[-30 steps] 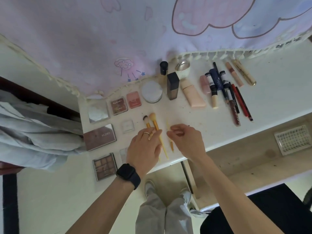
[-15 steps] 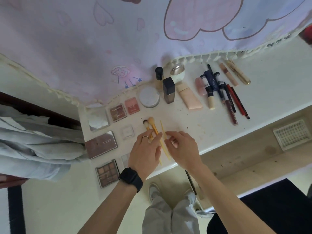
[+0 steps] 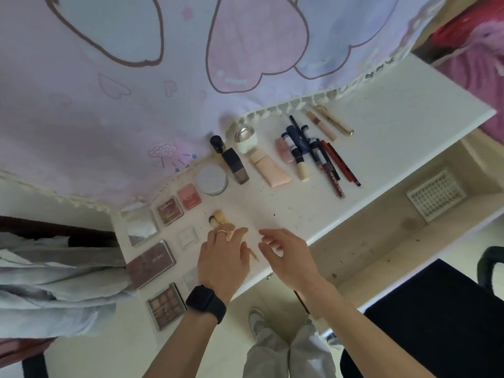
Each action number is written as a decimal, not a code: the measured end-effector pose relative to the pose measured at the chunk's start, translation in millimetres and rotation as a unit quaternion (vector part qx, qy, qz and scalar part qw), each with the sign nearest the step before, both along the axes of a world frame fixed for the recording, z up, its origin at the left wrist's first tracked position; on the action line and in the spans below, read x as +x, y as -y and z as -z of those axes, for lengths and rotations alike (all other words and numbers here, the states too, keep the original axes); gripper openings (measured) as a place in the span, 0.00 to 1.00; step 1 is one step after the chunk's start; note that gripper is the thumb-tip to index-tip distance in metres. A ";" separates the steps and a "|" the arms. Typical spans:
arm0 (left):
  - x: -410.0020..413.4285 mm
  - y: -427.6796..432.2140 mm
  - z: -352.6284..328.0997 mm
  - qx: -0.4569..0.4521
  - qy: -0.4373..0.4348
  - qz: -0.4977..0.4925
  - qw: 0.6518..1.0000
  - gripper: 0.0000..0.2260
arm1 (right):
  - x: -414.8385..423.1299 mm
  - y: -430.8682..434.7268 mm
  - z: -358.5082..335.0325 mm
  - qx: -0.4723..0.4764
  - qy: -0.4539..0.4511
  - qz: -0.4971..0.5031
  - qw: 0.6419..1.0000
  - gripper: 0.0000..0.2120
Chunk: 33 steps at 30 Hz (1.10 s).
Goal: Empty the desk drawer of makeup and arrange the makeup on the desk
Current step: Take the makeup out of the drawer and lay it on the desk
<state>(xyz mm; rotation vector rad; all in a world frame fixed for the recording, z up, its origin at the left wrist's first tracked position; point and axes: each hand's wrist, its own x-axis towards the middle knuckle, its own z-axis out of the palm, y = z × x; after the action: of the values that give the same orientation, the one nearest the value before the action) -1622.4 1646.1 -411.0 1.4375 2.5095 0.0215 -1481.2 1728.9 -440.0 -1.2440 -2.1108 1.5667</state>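
Fingers of your left hand (image 3: 222,257) lie flat, together, on the makeup brushes (image 3: 218,217); right hand (image 3: 289,255) loosely curled, empty. Arranging appears underway; next, square the brushes.

Palettes (image 3: 151,263) on the desk's (image 3: 395,126) left end, brushes (image 3: 218,217) mid-desk under the left hand (image 3: 222,257), right hand (image 3: 289,257) just beside, jars and tubes (image 3: 272,171) behind, pencils (image 3: 331,162) further right, tray (image 3: 433,195) in the drawer (image 3: 362,249) below.

Right hand (image 3: 286,255) off the brushes (image 3: 217,217) — fingers now loose, empty
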 end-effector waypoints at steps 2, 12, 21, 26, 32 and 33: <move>12.8 -15.8 -2.8 0.013 0.005 0.020 1.000 0.16 | 28.2 -5.8 -5.6 -0.008 -0.006 0.064 0.998 0.12; 95.9 -131.0 27.2 0.064 0.058 0.270 0.959 0.20 | 186.6 -57.7 7.8 -0.020 0.106 0.251 0.962 0.11; 100.6 -166.9 76.4 0.064 -0.033 0.411 0.909 0.26 | 226.4 -163.6 51.0 -0.124 0.114 0.404 0.899 0.26; 104.5 -168.3 86.5 0.107 -0.019 0.401 0.910 0.26 | 231.0 -240.7 80.6 -0.173 0.128 0.469 0.857 0.32; 105.1 -169.9 89.4 0.114 -0.028 0.403 0.908 0.25 | 227.7 -270.9 119.2 -0.169 0.263 0.443 0.840 0.44; 105.2 -170.5 89.3 0.112 -0.029 0.404 0.908 0.25 | 223.4 -270.3 123.3 -0.166 0.279 0.435 0.840 0.46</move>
<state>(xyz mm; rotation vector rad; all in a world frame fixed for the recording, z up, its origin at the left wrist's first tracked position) -1517.2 1816.6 -500.3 2.4865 1.7980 0.1189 -1257.8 1999.2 -563.2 -2.5424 -1.1038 1.2108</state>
